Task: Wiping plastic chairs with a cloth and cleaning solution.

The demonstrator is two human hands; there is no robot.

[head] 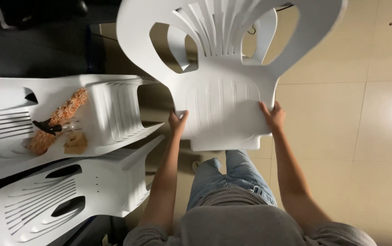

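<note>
The left hand (178, 123) holds the white chair (223, 82) by the left edge of its seat. The fingers are curled around the edge, and the thumb lies on top. The right hand (272, 116) holds the right edge of the same seat, with its fingers wrapped over the side. Both hands are shut tight on the chair.

The chair is between the two hands and reaches up and away from them. Its back, with long slots in it, is far above the hands. The front of the seat hangs just below the hands, over the person's knees in blue jeans (228, 177).

To the left of the left hand there is a stack of white chairs (114, 114) lying on its side. On that stack, well away from the left hand, lies an orange fluffy duster (59, 119) with a black spray bottle top (46, 127) across it. A yellow sponge (75, 142) sits just beside them.

Lower down, under the left arm, is another white chair (68, 200) on its side.

To the right of the right hand is a tan tiled floor (341, 136). A bright spot of light shines on it.
</note>
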